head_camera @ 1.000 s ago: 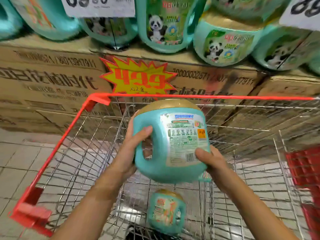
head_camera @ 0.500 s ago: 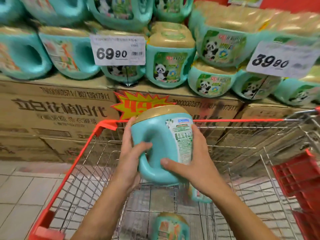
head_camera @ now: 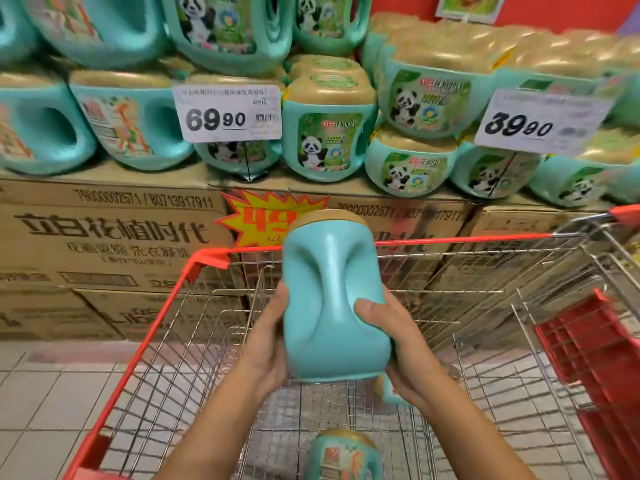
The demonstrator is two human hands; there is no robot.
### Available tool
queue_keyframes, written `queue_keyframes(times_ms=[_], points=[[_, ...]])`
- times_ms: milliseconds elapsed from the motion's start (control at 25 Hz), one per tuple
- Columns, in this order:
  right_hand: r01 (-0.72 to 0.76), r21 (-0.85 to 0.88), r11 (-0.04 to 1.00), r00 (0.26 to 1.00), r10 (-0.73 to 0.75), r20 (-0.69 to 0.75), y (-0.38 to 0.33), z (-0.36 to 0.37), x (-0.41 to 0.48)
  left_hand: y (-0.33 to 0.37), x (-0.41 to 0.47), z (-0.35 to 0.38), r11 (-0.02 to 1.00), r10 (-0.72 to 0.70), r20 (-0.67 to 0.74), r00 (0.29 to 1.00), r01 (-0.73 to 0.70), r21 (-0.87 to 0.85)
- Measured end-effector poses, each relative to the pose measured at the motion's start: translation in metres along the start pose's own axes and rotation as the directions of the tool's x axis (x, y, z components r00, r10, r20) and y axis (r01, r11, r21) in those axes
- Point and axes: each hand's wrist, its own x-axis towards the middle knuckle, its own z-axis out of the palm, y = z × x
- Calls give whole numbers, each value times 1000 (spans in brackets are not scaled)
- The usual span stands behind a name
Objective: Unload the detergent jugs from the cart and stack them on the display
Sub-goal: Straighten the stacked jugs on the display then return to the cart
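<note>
Now rotated and raised, the jug (head_camera: 332, 299) is clasped by left hand (head_camera: 266, 344) and right hand (head_camera: 398, 344), bound for the display (head_camera: 329, 140) at twelve o'clock.

Shop: price tags (head_camera: 228, 113), cart (head_camera: 450, 241)

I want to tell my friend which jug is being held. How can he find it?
Find the wire cart with the red rim, in front of the cardboard boxes. Above it, a left hand and a right hand hold one teal jug with a gold cap. Only this jug is in the air, showing a plain side with no picture.
</note>
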Motion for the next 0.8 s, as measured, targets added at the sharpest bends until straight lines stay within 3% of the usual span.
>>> queue_keyframes(times_ms=[80, 160, 280, 400, 480, 600, 800], points=[[-14, -158, 987, 1000, 16, 11, -10, 1, -4, -8, 0, 1, 996, -54, 106, 993, 61, -71], [38, -308, 951, 997, -58, -59, -22, 0, -10, -10, 2, 5, 998, 11, 81, 997, -6, -60], [196, -386, 901, 967, -244, -80, -28, 4, -19, -10, 4, 12, 976, 179, -44, 983, -172, 135], [245, -496, 833, 913, -370, -170, -16, 10, -21, -11, -1, 14, 929, 261, -59, 963, -234, 288], [276, -425, 862, 884, -401, -239, -15, 3, -19, -4, -6, 8, 892, 304, -58, 951, -263, 367], [258, -143, 956, 922, -287, -258, -21, -15, -19, 15, -17, -5, 871, 321, -79, 944, -262, 416], [139, 82, 987, 982, -127, -139, -12, 6, -13, 21, -39, -19, 956, 192, -41, 980, -178, 234]])
